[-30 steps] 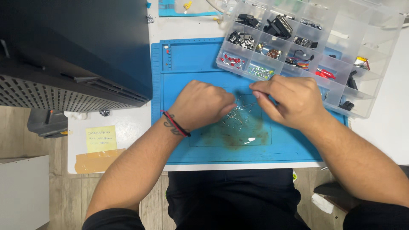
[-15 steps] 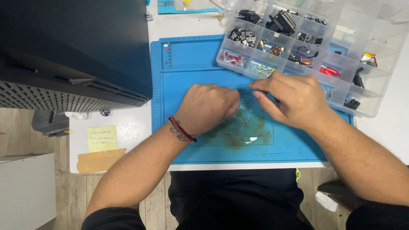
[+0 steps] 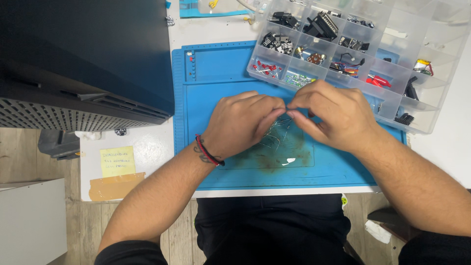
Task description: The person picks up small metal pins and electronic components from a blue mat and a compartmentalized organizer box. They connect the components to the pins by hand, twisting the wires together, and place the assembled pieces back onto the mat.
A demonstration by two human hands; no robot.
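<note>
My left hand (image 3: 243,122) and my right hand (image 3: 338,115) meet fingertip to fingertip over the middle of a blue work mat (image 3: 221,68). Both pinch the top edge of a small clear plastic bag (image 3: 277,140), which lies on the mat under the fingers and seems to hold thin wire-legged parts. The hands hide most of the bag. A red and black band (image 3: 208,152) circles my left wrist. The mat under the bag is stained brown.
A clear compartment box (image 3: 392,54) with several kinds of small electronic parts overlaps the mat's far right corner. A large black machine (image 3: 83,59) fills the left side. A yellow sticky note (image 3: 117,161) and brown tape (image 3: 117,185) lie on the white table, front left.
Both hands have drawn closer together until their fingertips touch at the bag's top. The right hand has shifted a little to the left, away from the compartment box.
</note>
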